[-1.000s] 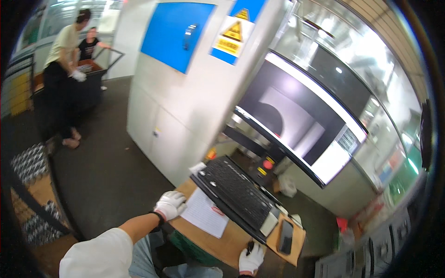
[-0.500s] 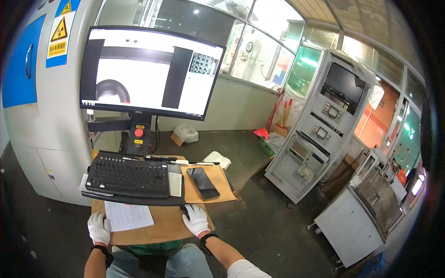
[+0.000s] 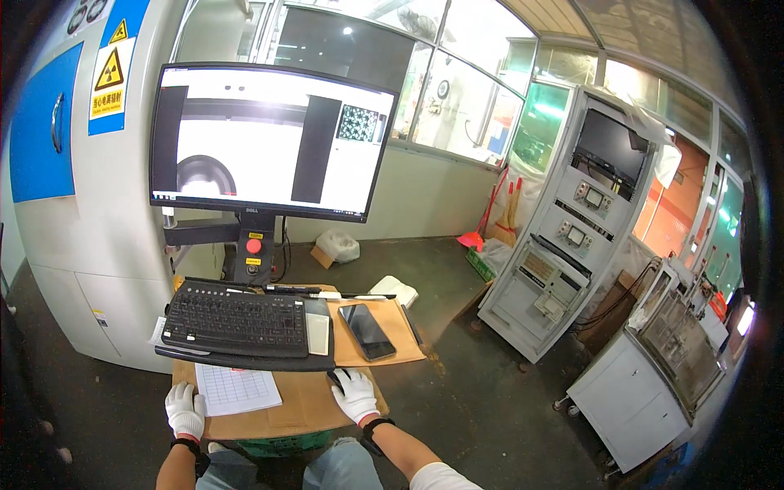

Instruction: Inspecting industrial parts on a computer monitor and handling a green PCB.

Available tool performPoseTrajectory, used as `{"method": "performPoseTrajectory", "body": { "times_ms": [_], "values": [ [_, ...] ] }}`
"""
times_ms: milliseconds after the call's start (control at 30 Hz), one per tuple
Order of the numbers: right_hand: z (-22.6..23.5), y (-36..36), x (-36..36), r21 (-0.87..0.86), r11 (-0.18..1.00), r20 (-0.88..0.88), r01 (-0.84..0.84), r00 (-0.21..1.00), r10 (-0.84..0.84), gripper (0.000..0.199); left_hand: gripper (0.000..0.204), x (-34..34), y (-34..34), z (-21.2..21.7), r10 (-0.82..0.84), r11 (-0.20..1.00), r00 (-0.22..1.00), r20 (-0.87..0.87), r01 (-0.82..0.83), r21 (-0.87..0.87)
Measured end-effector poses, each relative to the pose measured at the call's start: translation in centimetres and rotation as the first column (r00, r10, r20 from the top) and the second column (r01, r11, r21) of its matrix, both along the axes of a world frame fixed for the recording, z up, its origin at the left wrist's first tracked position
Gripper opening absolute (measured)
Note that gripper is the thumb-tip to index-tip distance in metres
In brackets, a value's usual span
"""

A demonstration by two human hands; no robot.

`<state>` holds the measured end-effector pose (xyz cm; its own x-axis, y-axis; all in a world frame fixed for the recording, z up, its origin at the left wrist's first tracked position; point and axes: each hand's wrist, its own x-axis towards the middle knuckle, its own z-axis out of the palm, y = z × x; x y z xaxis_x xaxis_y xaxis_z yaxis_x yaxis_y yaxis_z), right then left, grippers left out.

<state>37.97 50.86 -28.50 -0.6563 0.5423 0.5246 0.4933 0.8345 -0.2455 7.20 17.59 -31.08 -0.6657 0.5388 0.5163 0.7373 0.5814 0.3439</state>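
Observation:
My right hand [image 3: 356,395], in a white knit glove, is wrapped over a small black computer mouse [image 3: 333,377] at the right of the cardboard-covered desk; only part of the mouse shows. My left hand [image 3: 186,411], gloved too, lies on the left edge of the cardboard [image 3: 298,416] with its fingers stretched out and holds nothing. Next to it is a printed paper form [image 3: 237,390]. Behind the hands, a black keyboard [image 3: 237,324] sits on a raised tray, with a dark phone [image 3: 367,331] on a tan envelope [image 3: 398,323] to its right.
A large monitor [image 3: 269,147] on an arm shows a grey picture, above a red push button [image 3: 254,246]. A tall machine cabinet [image 3: 106,245] with a blue panel stands left. To the right are an instrument rack [image 3: 523,318] and a white wheeled cabinet [image 3: 625,400].
The whole view has shifted, so everything sits slightly lower and further right. Both hands stay at their places on the desk. The dark round shape on the monitor looks lighter inside.

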Motion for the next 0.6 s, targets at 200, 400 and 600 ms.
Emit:
{"method": "performPoseTrajectory", "body": {
  "times_ms": [200, 400, 600],
  "values": [
    [-0.31, 0.18, -0.07, 0.005, 1.000, -0.002, -0.007, 1.000, 0.008, 0.049, 0.035, 0.08, 0.16, 0.53, -0.005, 1.000, 1.000, 0.011, 0.005, -0.001],
    [-0.16, -0.01, 0.03, 0.009, 1.000, -0.009, -0.016, 1.000, 0.016, 0.048, 0.034, -0.06, 0.17, 0.00, 0.011, 1.000, 1.000, -0.014, -0.011, -0.001],
    [-0.21, 0.06, 0.02, 0.018, 1.000, -0.012, -0.014, 1.000, 0.014, 0.047, 0.033, 0.00, 0.24, 0.07, 0.019, 1.000, 0.999, -0.029, -0.019, -0.002]
  ]
}}
